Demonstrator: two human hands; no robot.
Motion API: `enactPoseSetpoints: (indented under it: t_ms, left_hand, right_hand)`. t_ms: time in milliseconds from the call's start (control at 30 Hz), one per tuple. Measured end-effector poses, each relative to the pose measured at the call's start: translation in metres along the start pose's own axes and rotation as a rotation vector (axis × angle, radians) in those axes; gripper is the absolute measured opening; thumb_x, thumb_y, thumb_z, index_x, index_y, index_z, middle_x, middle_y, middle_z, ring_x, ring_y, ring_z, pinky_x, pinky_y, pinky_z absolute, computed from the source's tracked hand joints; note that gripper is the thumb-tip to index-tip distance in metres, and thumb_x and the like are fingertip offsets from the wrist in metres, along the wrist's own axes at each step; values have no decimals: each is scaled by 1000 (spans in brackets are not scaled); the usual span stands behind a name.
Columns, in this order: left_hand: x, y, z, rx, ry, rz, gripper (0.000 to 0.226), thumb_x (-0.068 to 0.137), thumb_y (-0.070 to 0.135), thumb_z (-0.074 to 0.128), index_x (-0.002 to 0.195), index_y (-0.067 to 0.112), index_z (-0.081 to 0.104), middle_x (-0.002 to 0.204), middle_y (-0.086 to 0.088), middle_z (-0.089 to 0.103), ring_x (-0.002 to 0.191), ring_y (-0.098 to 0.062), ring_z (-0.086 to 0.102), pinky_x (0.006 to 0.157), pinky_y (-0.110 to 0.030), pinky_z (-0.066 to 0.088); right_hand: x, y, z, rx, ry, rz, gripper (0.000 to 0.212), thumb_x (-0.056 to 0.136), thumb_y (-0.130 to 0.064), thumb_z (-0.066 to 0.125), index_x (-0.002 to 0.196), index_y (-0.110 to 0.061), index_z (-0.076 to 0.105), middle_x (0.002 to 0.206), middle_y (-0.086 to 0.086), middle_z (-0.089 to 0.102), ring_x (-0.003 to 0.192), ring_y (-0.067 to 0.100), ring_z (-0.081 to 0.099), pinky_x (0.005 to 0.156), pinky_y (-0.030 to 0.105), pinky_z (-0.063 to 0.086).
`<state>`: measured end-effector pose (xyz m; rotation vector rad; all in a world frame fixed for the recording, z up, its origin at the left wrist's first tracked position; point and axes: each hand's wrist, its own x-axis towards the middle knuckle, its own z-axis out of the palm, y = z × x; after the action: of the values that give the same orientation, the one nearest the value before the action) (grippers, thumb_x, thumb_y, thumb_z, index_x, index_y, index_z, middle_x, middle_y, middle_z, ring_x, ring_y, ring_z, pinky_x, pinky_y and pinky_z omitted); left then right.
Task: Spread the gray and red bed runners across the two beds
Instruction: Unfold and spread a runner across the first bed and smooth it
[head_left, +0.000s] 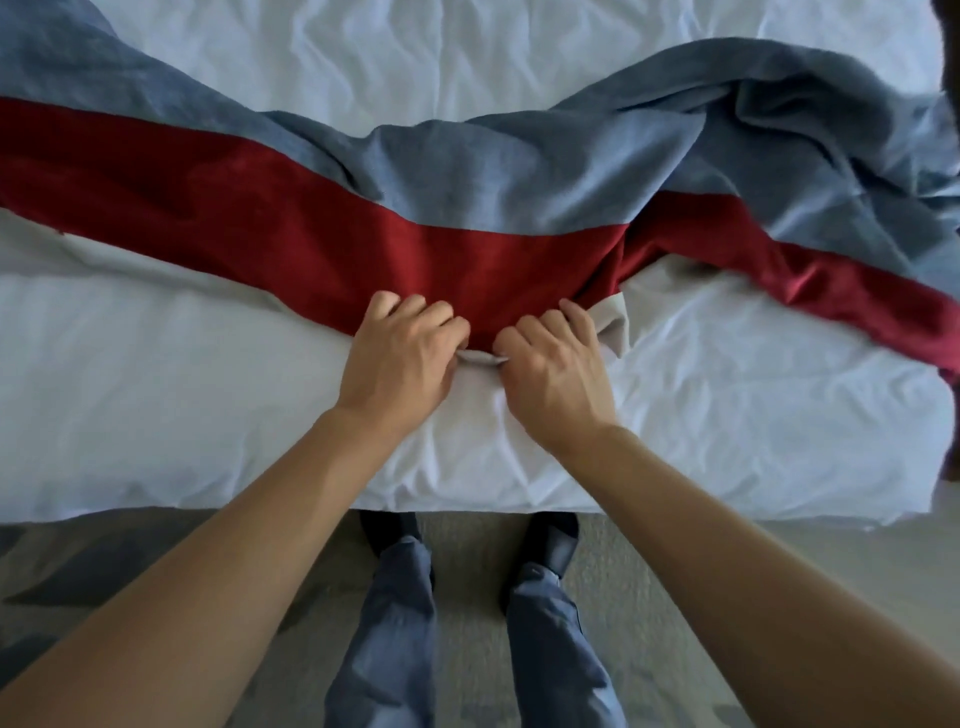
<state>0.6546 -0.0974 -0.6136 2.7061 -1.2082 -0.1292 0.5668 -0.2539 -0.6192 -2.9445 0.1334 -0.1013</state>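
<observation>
Across the white bed (727, 395) lies the rumpled runner (467, 249); left hand (400, 358) and right hand (550, 369), nearly touching, both pinch its near red edge.

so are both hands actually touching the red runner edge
Touching. The head view shows the left hand and the right hand side by side, fingers curled over the near edge of the red runner, pinching a fold of it between them.
</observation>
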Motion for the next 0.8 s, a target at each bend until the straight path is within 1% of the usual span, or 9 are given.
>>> enactPoseSetpoints:
  t_ms: [67,133,200,267,333,400,467,600,800]
  left_hand:
    - [-15,3,2,-11,5,-59,11,80,13,67,76,21,60,73,5,54,73,-21,51,74,-38,33]
    - [-17,8,0,-30,23,-104,8,79,14,67,79,20,62,76,4,57,74,-22,52,74,-40,35]
    - [-4,25,-4,-70,34,-92,12,78,21,66,89,20,64,84,3,59,78,-23,54,77,-40,36]
    - [20,58,-7,-110,72,1,19,79,28,62,96,21,64,90,3,59,83,-23,54,79,-39,35]
    - [46,99,-5,-132,144,106,13,82,28,58,90,19,63,86,2,58,81,-24,52,77,-38,33]
    - [73,134,-1,-108,191,168,11,85,27,58,82,17,62,81,1,57,79,-24,52,75,-37,32]
    - [97,156,6,-22,172,172,14,88,28,55,82,18,62,82,1,59,83,-24,53,79,-37,32]
    - [128,164,21,90,115,26,21,93,28,46,97,20,65,93,0,63,94,-24,55,87,-39,33]
    - [143,168,36,149,29,-86,21,92,27,52,103,18,67,95,0,64,91,-23,56,90,-38,32]
  right_hand:
    - [-14,-3,-4,48,-39,-59,11,87,-9,60,84,-16,68,78,2,61,83,26,58,113,47,34]
    - [-22,7,-14,90,15,-67,17,85,-10,62,99,-15,71,93,2,66,94,25,59,116,49,31]
    - [-25,34,-29,120,150,2,27,83,-4,64,108,-11,70,104,6,66,100,27,58,111,47,35]
    - [-28,72,-45,89,228,119,28,81,-1,65,107,-10,70,103,7,66,96,30,57,99,42,40]
    - [-32,113,-58,24,204,203,26,83,-4,62,106,-12,70,101,7,67,94,33,60,96,44,41]
    - [-36,151,-65,-73,126,247,26,87,-9,61,111,-12,69,104,7,69,98,34,60,108,49,35]
    - [-38,187,-70,-156,45,292,31,89,-14,61,119,-12,65,111,6,68,108,32,57,119,54,21]
    - [-34,239,-73,-213,15,316,41,90,-18,60,131,-16,57,125,3,62,120,29,53,122,57,13]
    - [-23,267,-60,-216,22,280,37,93,-25,60,130,-19,60,117,3,65,113,30,55,123,54,12]
